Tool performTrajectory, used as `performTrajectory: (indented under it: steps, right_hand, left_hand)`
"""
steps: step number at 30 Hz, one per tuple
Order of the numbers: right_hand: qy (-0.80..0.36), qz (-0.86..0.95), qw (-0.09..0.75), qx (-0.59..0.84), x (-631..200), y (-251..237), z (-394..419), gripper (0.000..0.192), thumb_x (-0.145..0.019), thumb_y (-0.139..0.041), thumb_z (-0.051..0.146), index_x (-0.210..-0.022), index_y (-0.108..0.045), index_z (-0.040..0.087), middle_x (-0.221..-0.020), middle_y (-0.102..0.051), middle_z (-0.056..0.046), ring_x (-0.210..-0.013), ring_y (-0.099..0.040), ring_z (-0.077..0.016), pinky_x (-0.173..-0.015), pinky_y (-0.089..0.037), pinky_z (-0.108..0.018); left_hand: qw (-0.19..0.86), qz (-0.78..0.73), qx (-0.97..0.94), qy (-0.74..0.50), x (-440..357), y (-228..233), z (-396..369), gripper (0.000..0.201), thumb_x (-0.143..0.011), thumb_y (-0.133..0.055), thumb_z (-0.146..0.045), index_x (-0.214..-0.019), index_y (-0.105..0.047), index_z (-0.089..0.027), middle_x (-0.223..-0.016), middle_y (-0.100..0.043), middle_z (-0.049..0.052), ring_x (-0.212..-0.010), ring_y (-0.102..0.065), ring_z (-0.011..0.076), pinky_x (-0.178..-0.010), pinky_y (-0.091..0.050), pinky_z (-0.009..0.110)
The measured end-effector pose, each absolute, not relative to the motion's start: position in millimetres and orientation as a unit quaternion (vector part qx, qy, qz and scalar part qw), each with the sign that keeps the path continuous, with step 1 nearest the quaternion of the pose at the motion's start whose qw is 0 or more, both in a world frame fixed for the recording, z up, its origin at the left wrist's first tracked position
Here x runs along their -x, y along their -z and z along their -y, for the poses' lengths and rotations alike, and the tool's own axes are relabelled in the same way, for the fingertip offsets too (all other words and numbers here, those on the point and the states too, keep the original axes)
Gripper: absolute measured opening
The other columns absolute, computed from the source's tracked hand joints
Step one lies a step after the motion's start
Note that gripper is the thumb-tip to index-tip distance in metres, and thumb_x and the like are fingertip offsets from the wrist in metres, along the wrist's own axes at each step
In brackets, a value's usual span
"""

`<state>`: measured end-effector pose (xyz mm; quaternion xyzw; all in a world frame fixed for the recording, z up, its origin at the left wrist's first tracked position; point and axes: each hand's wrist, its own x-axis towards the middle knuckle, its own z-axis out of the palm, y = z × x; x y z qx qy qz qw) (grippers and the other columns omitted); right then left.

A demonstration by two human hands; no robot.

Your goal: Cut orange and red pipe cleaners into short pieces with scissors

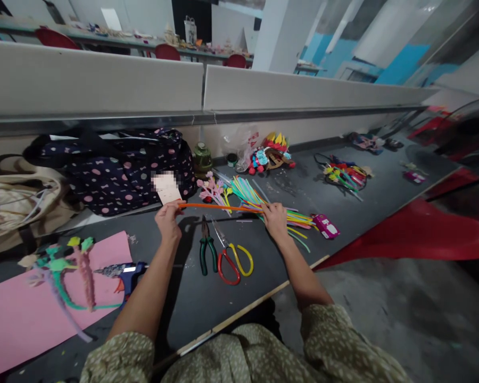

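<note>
An orange pipe cleaner (219, 206) stretches level between my two hands, above the table. My left hand (170, 221) pinches its left end, in front of a pale card (167, 189) on the dark patterned bag. My right hand (274, 219) is closed round the other end, over a bundle of coloured pipe cleaners (243, 189); the fingertips are partly hidden among the stems. Below the orange stem lie green-handled pliers (208, 250) and scissors (233, 258) with one red and one yellow handle. Pink pipe cleaner flowers (211, 189) lie beside the bundle.
At left, a pink sheet (16, 319) carries pipe cleaner flowers (59, 266), with a blue glue gun (130, 276) at its edge. The patterned bag (115, 170) and a green jar (202, 157) stand behind. A purple packet (326, 226) lies right; a red chair (419, 234) adjoins the table.
</note>
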<state>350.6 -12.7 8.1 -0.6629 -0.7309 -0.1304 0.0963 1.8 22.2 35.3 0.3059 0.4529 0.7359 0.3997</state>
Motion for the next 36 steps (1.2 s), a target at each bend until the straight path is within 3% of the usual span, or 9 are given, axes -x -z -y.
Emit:
performTrajectory:
  steps: [8,17,22,26,33,36]
  right_hand:
    - [0.104,0.716,0.093,0.684,-355.3,-9.3,5.1,0.039,-0.094,-0.054,0.029,-0.132,-0.06,0.022,-0.119,-0.065,-0.013,-0.106,-0.044,-0.0293,-0.081,-0.032,-0.039]
    - [0.124,0.692,0.199,0.682,-363.8,-11.3,-4.4,0.045,-0.09,-0.057,0.031,-0.133,-0.057,0.017,-0.121,-0.064,-0.015,-0.105,-0.046,-0.0314,-0.082,-0.036,-0.04]
    - [0.116,0.689,0.253,0.669,-370.2,-8.8,-3.2,0.028,-0.093,-0.051,0.03,-0.111,-0.069,0.018,-0.111,-0.068,-0.012,-0.102,-0.048,-0.0287,-0.086,-0.036,-0.04]
    - [0.106,0.679,0.262,0.677,-382.6,-10.8,-8.1,0.031,-0.095,-0.045,0.028,-0.098,-0.074,0.017,-0.1,-0.07,-0.013,-0.095,-0.05,-0.0275,-0.086,-0.036,-0.041]
    - [0.087,0.709,0.21,0.667,-388.4,-20.4,-27.5,0.026,-0.091,-0.055,0.031,-0.106,-0.073,0.019,-0.108,-0.07,-0.012,-0.1,-0.05,-0.0284,-0.084,-0.038,-0.039]
    - [0.08,0.734,0.175,0.651,-382.7,-19.5,-35.0,0.037,-0.085,-0.064,0.032,-0.121,-0.066,0.021,-0.12,-0.067,-0.012,-0.106,-0.05,-0.0293,-0.085,-0.039,-0.039]
  left_hand:
    - [0.4,-0.417,-0.185,-0.795,21.1,-40.1,-30.0,0.009,-0.063,-0.053,-0.021,-0.057,-0.047,-0.017,-0.079,-0.074,0.007,-0.069,-0.068,0.0146,-0.067,-0.054,0.025]
    - [0.563,-0.356,-0.139,-0.732,18.9,-36.5,-26.9,0.011,-0.062,-0.056,-0.02,-0.055,-0.048,-0.018,-0.082,-0.075,0.006,-0.077,-0.071,0.017,-0.068,-0.056,0.026]
    - [0.619,-0.349,-0.099,-0.697,2.7,-42.5,-19.5,0.002,-0.064,-0.058,-0.015,-0.065,-0.06,-0.016,-0.07,-0.072,0.002,-0.062,-0.067,0.0112,-0.063,-0.056,0.021]
    - [0.654,-0.338,-0.09,-0.671,-12.1,-46.1,-13.7,0.008,-0.069,-0.056,-0.011,-0.063,-0.058,-0.016,-0.065,-0.069,0.002,-0.055,-0.063,0.0091,-0.058,-0.056,0.019]
    - [0.69,-0.348,-0.114,-0.625,-22.2,-42.4,-13.0,0.011,-0.081,-0.06,-0.017,-0.071,-0.061,-0.011,-0.061,-0.065,0.002,-0.048,-0.057,0.005,-0.048,-0.048,0.011]
    - [0.683,-0.355,-0.127,-0.626,-23.2,-37.9,-13.6,0.012,-0.082,-0.061,-0.017,-0.072,-0.06,-0.01,-0.062,-0.065,0.001,-0.048,-0.058,0.0053,-0.049,-0.049,0.011]
